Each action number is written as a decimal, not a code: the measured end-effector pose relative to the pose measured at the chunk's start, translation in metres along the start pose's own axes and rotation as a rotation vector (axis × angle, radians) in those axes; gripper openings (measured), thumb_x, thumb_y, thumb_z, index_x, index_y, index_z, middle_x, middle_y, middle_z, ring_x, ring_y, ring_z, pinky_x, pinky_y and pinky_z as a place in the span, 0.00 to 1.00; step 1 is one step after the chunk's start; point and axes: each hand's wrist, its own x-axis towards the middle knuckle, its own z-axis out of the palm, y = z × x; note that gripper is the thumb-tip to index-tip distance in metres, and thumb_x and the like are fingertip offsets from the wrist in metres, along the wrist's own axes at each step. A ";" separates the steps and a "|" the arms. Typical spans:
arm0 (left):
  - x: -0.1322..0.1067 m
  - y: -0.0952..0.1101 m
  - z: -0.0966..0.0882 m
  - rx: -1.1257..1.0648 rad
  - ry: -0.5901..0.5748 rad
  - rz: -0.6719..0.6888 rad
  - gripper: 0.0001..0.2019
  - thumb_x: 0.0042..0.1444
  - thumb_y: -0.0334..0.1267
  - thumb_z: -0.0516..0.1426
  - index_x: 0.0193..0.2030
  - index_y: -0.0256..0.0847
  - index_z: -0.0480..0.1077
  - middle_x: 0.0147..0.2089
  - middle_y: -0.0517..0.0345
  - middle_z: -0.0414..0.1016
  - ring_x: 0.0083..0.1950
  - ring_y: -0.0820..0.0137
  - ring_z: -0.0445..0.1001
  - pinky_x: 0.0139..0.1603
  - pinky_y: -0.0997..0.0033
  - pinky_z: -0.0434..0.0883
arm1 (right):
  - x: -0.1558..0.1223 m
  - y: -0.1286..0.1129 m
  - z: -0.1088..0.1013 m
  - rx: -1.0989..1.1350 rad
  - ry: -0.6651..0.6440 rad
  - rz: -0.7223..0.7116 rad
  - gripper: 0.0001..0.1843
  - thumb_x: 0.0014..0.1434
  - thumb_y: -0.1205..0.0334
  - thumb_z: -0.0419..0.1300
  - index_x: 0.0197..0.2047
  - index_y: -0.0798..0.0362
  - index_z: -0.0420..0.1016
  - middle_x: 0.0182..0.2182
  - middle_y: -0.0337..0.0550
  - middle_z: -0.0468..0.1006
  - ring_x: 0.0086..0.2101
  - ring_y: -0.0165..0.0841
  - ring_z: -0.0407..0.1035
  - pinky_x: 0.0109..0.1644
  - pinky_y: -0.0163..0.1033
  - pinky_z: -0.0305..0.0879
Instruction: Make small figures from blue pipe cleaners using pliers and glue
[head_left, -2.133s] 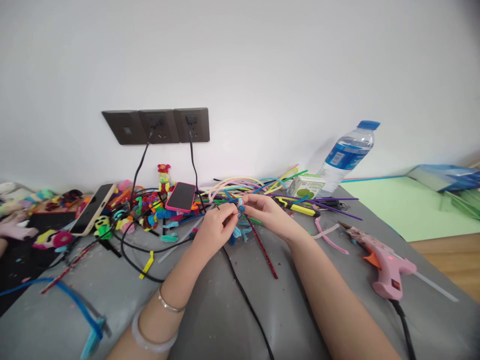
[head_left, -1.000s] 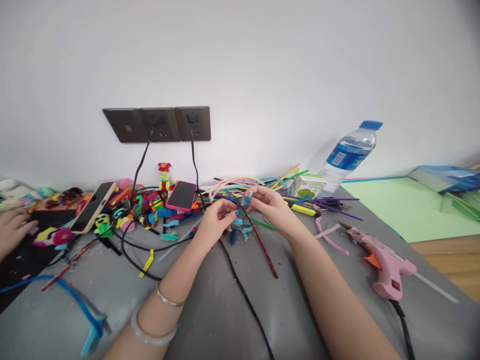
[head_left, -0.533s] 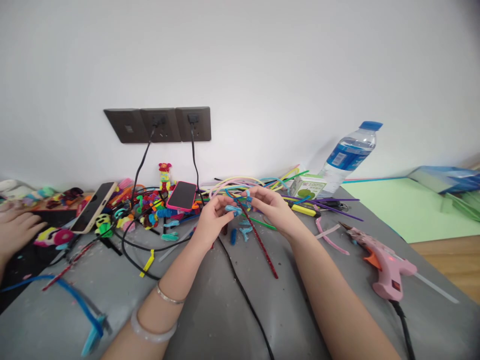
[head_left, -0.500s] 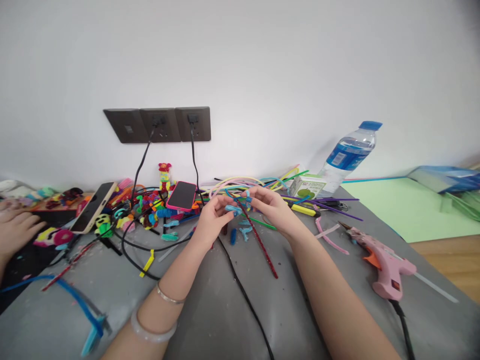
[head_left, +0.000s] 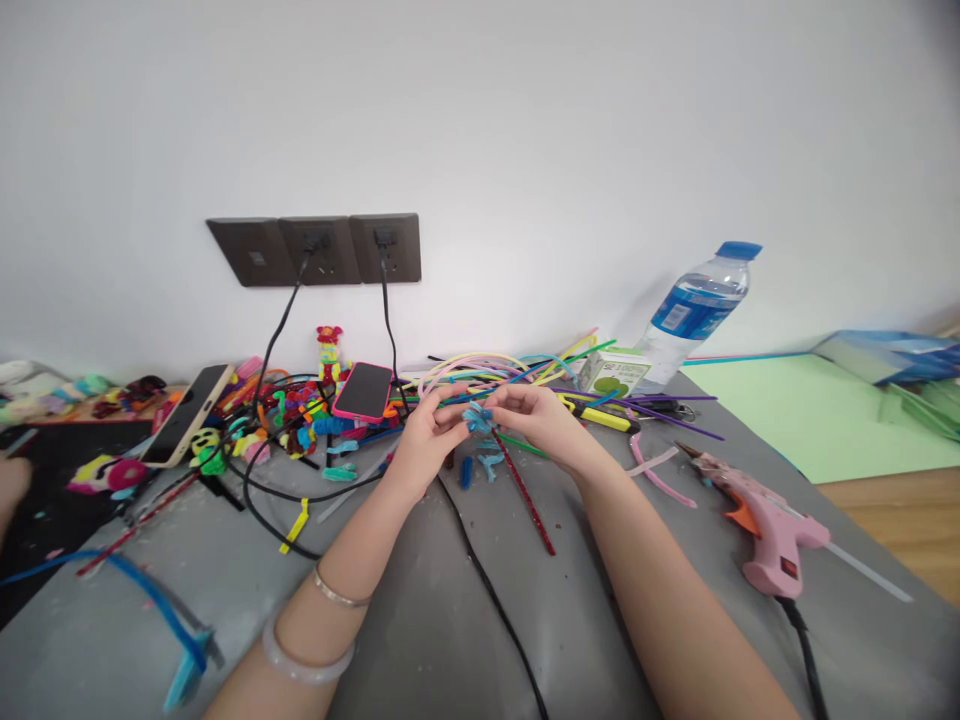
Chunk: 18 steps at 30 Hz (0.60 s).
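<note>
Between my hands is a small bundle of light blue pipe cleaner [head_left: 477,418], bent into short loops. My left hand [head_left: 427,440] pinches it from the left with thumb and fingertips. From the other side, the thumb and fingers of my right hand [head_left: 536,420] close on its right end. Just under my hands lie a red glittery pipe cleaner [head_left: 529,500], a short dark blue piece [head_left: 466,472] and a light blue bent piece [head_left: 491,463]. Exactly how the blue loops are joined is too small to tell.
A pink glue gun [head_left: 780,545] lies at the right, near a tilted water bottle [head_left: 697,310] and a yellow cutter [head_left: 600,416]. Behind my left hand are a pink-edged phone [head_left: 364,390] and black cables [head_left: 487,590]. Another person's hand [head_left: 11,485] shows at the far left.
My hands have drawn together, and the separate light blue pieces they held now meet in one bundle. The other person's hand at the left has pulled back toward the frame edge.
</note>
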 end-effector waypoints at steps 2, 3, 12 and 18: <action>0.001 -0.002 -0.001 -0.035 0.012 0.008 0.28 0.46 0.35 0.68 0.54 0.42 0.67 0.46 0.51 0.80 0.49 0.65 0.78 0.49 0.67 0.72 | 0.000 0.001 -0.001 -0.008 0.001 0.021 0.17 0.46 0.50 0.69 0.28 0.55 0.73 0.25 0.37 0.73 0.26 0.27 0.64 0.31 0.34 0.60; 0.001 -0.002 -0.001 -0.055 0.023 0.015 0.28 0.45 0.35 0.68 0.54 0.42 0.67 0.45 0.52 0.80 0.48 0.65 0.78 0.48 0.67 0.72 | 0.000 0.001 -0.001 -0.009 -0.003 0.031 0.17 0.46 0.50 0.69 0.29 0.55 0.73 0.25 0.37 0.73 0.26 0.27 0.64 0.31 0.34 0.60; -0.002 0.007 0.003 -0.211 0.059 -0.040 0.23 0.42 0.34 0.70 0.47 0.41 0.72 0.41 0.56 0.78 0.44 0.68 0.77 0.46 0.67 0.74 | -0.001 0.002 -0.002 0.067 -0.060 0.099 0.18 0.48 0.49 0.69 0.30 0.55 0.74 0.26 0.36 0.72 0.25 0.25 0.63 0.30 0.33 0.60; -0.002 0.006 0.002 -0.169 0.060 -0.025 0.21 0.44 0.35 0.69 0.46 0.41 0.73 0.43 0.56 0.77 0.46 0.68 0.76 0.48 0.66 0.73 | -0.003 0.001 -0.003 0.081 -0.072 0.127 0.17 0.47 0.50 0.70 0.31 0.55 0.75 0.26 0.37 0.73 0.24 0.25 0.64 0.29 0.33 0.61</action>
